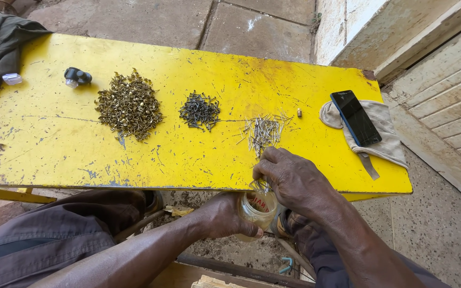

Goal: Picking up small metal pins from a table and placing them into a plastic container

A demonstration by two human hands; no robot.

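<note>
From the head view, the left hand (222,216) is wrapped around a small clear glass jar (257,209) held just below the near edge of the scuffed yellow metal desk (54,144), at about six o'clock. The right hand (294,181) is clenched on a pinch of thin silver nails (261,185) right over the jar's mouth. It looks like only a little has gone in: the heap of silver nails (264,130) remains at one o'clock from the jar, largely intact. Three heaps in all: brass tacks (129,104) at ten o'clock, dark nails (200,110) at eleven. One black phone (356,117) lies on one beige cloth (385,133).
</note>
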